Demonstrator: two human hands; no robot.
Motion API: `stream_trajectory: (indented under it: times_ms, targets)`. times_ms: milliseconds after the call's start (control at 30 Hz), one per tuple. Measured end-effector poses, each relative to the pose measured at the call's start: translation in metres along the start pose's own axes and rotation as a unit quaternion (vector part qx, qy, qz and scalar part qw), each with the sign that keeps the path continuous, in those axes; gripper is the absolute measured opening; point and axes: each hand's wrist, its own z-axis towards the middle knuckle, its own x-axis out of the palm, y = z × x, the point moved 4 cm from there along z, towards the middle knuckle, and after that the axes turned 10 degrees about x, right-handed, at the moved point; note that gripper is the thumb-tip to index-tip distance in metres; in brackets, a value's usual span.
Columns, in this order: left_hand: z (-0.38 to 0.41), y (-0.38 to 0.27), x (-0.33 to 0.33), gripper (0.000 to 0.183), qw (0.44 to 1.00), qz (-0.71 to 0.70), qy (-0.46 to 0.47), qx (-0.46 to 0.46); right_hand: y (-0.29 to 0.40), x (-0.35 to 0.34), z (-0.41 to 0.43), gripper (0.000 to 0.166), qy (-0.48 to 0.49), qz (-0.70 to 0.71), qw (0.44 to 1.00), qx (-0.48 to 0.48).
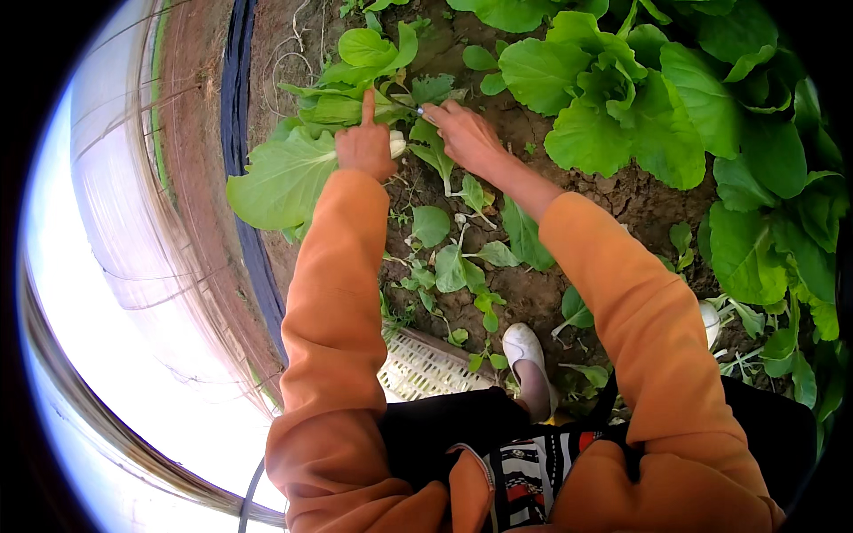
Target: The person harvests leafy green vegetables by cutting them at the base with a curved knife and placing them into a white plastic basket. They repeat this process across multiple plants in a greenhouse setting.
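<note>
My left hand (365,148) is closed around a cut leafy green (283,176), likely pak choi. Its pale stem base (398,144) pokes out on the right of the fist, and its broad leaf spreads to the left. The index finger points forward against the leaves of a rooted plant (340,106). In my right hand (466,133) is the handle of a small sickle or knife (420,111) with a metal collar. Its dark, thin blade reaches left towards the base of that plant, and the tip is partly hidden among leaves.
Large leafy heads (606,100) grow on the right. Loose leaves (450,268) litter the cracked soil (626,193). A cream plastic crate (426,366) stands by my white shoe (523,343). Dark sheeting (236,133) runs along the left, beside a translucent plastic wall (113,193).
</note>
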Motion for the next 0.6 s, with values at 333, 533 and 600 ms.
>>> stream_trajectory:
  times_ms: [333,533,600]
  targets:
    - [-0.003,0.017,0.045,0.051,0.996,-0.007,-0.062,-0.057,-0.029,0.017,0.01,0.025,-0.024,0.185,0.963,0.192]
    - [-0.008,0.017,0.057,0.053,0.993,-0.028,-0.102,-0.051,-0.033,0.018,-0.001,0.029,-0.061,0.224,0.957,0.175]
    - [-0.01,0.016,0.063,0.054,0.991,-0.044,-0.118,-0.054,-0.032,0.018,-0.004,0.03,-0.086,0.163,0.973,0.139]
